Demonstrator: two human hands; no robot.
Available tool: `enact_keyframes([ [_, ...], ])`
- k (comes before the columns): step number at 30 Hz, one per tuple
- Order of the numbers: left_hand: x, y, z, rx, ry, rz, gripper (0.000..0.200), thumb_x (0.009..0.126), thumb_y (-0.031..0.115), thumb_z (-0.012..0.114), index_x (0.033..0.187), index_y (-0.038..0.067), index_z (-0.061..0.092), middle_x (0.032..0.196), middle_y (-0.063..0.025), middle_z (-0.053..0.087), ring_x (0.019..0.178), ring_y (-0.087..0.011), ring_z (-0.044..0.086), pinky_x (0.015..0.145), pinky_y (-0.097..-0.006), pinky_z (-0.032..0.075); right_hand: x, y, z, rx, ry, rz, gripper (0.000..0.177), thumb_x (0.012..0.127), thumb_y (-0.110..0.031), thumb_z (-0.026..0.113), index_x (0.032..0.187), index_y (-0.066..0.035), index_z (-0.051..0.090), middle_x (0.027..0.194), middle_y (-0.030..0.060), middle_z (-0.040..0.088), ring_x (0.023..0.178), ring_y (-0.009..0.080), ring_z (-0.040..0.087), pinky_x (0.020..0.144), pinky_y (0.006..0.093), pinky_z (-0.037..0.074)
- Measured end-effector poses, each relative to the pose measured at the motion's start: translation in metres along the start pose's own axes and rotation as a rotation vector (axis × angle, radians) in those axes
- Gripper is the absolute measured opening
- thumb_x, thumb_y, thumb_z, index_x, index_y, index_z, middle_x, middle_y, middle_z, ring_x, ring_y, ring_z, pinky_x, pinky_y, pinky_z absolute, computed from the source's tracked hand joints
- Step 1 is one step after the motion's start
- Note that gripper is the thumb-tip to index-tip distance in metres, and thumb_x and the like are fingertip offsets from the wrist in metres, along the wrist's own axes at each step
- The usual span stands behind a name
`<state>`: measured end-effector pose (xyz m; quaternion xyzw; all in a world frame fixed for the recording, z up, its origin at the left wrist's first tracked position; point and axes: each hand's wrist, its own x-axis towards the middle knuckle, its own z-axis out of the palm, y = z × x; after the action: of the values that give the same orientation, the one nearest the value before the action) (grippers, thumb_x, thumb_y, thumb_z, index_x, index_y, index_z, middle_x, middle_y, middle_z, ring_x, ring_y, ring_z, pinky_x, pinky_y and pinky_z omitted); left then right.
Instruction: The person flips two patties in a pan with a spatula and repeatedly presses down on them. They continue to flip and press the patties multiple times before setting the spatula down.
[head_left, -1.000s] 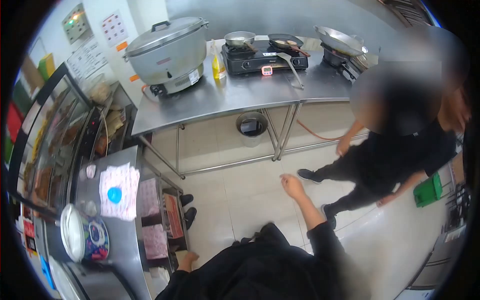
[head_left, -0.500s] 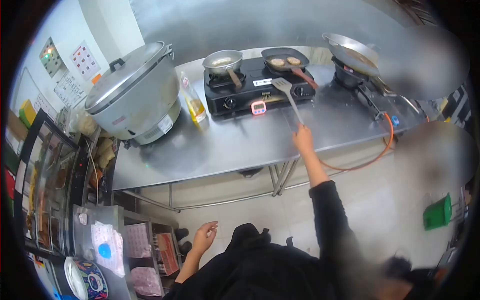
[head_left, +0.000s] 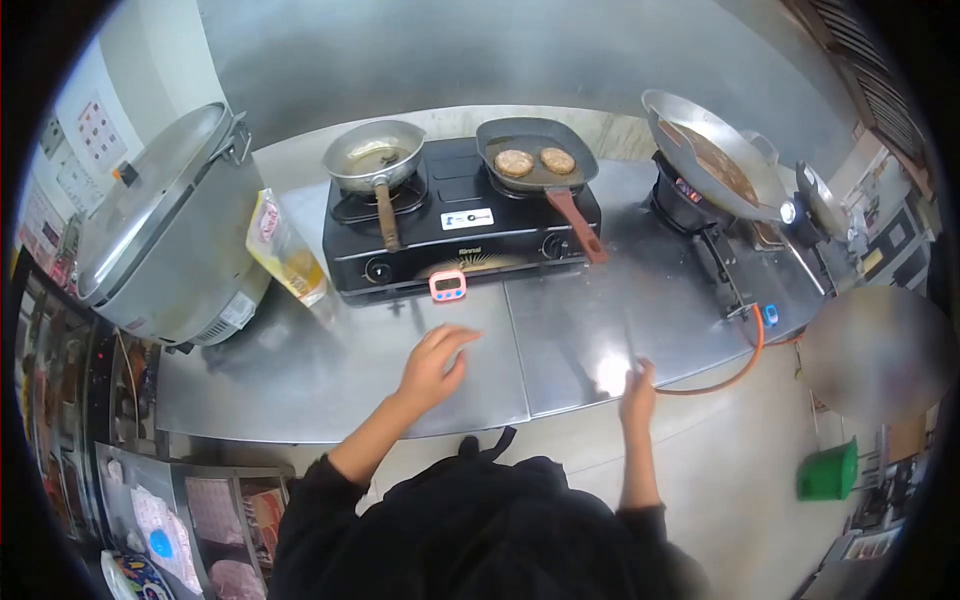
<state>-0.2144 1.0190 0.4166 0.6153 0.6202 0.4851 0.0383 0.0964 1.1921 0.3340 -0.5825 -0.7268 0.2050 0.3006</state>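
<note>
My left hand is over the steel table, fingers apart and holding nothing, just in front of a small pink-and-white timer. My right hand is closed at the table's front edge around the handle of a spatula, which is badly smeared and hard to make out. Behind the timer stands a black two-burner gas stove. On its right burner a dark square frying pan holds two browned patties. A round metal pan with a wooden handle sits on the left burner.
A large rice cooker stands at the left, with an oil pouch beside it. To the right, a wok of brown liquid rests on a burner with an orange hose. A green bin is on the floor.
My left hand has risen from beside my body to over the table near the timer. My right hand has drawn back from the stove, the spatula with it. The view has moved closer.
</note>
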Motion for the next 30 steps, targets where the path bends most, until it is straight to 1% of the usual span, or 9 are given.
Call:
enact_keyframes([
  [2, 0.056, -0.006, 0.032, 0.037, -0.050, 0.119, 0.041, 0.070, -0.003, 0.057, 0.110, 0.004, 0.057, 0.110, -0.0136, 0.055, 0.103, -0.0304, 0.053, 0.088, -0.0363, 0.043, 0.019, 0.066, -0.018, 0.011, 0.287, -0.303, 0.032, 0.091, -0.018, 0.050, 0.120, -0.005, 0.047, 0.070, 0.0139, 0.058, 0.063, 0.0254, 0.058, 0.059, 0.0377, 0.044],
  [3, 0.081, -0.012, 0.052, 0.054, -0.075, 0.177, 0.046, 0.069, -0.003, 0.058, 0.114, 0.005, 0.055, 0.114, -0.0139, 0.053, 0.108, -0.0304, 0.051, 0.090, -0.0373, 0.042, 0.033, 0.071, -0.037, 0.046, 0.178, -0.155, 0.032, 0.091, -0.017, 0.051, 0.120, -0.004, 0.046, 0.068, 0.0125, 0.056, 0.061, 0.0225, 0.056, 0.057, 0.0358, 0.043],
  [4, 0.105, -0.013, 0.071, 0.076, -0.066, 0.211, 0.051, 0.067, -0.002, 0.060, 0.117, 0.006, 0.052, 0.118, -0.0135, 0.051, 0.111, -0.0304, 0.049, 0.093, -0.0381, 0.041, 0.048, 0.058, -0.064, 0.075, 0.067, -0.011, 0.033, 0.091, -0.016, 0.051, 0.121, -0.003, 0.046, 0.067, 0.0112, 0.055, 0.059, 0.0195, 0.053, 0.055, 0.0339, 0.041],
  [6, 0.146, -0.013, 0.107, 0.152, -0.024, 0.267, 0.060, 0.064, -0.002, 0.063, 0.122, 0.006, 0.049, 0.125, -0.0125, 0.048, 0.116, -0.0304, 0.046, 0.095, -0.0392, 0.040, 0.087, 0.005, -0.096, 0.059, -0.014, -0.087, 0.036, 0.089, -0.012, 0.054, 0.122, -0.005, 0.045, 0.066, 0.0106, 0.051, 0.058, 0.0203, 0.049, 0.054, 0.0306, 0.040],
  [8, 0.179, -0.021, 0.137, 0.264, 0.032, 0.304, 0.064, 0.063, -0.001, 0.065, 0.123, 0.007, 0.048, 0.129, -0.0115, 0.046, 0.118, -0.0303, 0.044, 0.097, -0.0392, 0.039, 0.119, -0.071, -0.113, -0.058, -0.014, -0.319, 0.041, 0.086, -0.010, 0.056, 0.125, -0.011, 0.043, 0.069, 0.0152, 0.055, 0.062, 0.0272, 0.056, 0.057, 0.0354, 0.043],
  [10, 0.193, -0.030, 0.163, 0.367, 0.066, 0.308, 0.066, 0.062, 0.000, 0.067, 0.125, 0.009, 0.047, 0.131, -0.0109, 0.045, 0.119, -0.0301, 0.044, 0.098, -0.0389, 0.039, 0.171, -0.090, -0.101, -0.045, -0.054, -0.615, 0.044, 0.083, -0.012, 0.057, 0.124, -0.015, 0.042, 0.075, 0.0214, 0.059, 0.071, 0.0359, 0.061, 0.061, 0.0423, 0.046],
  [15, 0.201, -0.032, 0.190, 0.393, 0.134, 0.222, 0.026, 0.069, 0.015, 0.070, 0.091, 0.006, 0.060, 0.115, -0.0124, 0.055, 0.114, -0.0319, 0.049, 0.093, -0.0373, 0.043, 0.266, -0.165, -0.050, -0.562, -0.239, -0.685, 0.037, 0.086, -0.020, 0.052, 0.123, -0.019, 0.047, 0.086, 0.0202, 0.063, 0.081, 0.0380, 0.061, 0.071, 0.0486, 0.047],
  [18, 0.203, -0.024, 0.187, 0.353, 0.129, 0.191, 0.024, 0.072, 0.018, 0.067, 0.092, 0.006, 0.059, 0.117, -0.0134, 0.054, 0.116, -0.0329, 0.048, 0.093, -0.0374, 0.043, 0.313, -0.183, -0.012, -0.703, -0.323, -0.742, 0.033, 0.086, -0.016, 0.043, 0.119, -0.016, 0.050, 0.093, 0.0179, 0.065, 0.086, 0.0352, 0.063, 0.072, 0.0455, 0.049],
  [30, 0.198, -0.035, 0.176, 0.392, 0.050, 0.211, 0.058, 0.053, 0.007, 0.073, 0.108, 0.000, 0.056, 0.120, -0.0131, 0.054, 0.119, -0.0276, 0.047, 0.099, -0.0354, 0.040, 0.328, -0.202, 0.020, -0.860, -0.498, -0.817, 0.038, 0.083, -0.005, 0.045, 0.119, -0.016, 0.047, 0.097, 0.0166, 0.064, 0.091, 0.0347, 0.062, 0.073, 0.0440, 0.050],
])
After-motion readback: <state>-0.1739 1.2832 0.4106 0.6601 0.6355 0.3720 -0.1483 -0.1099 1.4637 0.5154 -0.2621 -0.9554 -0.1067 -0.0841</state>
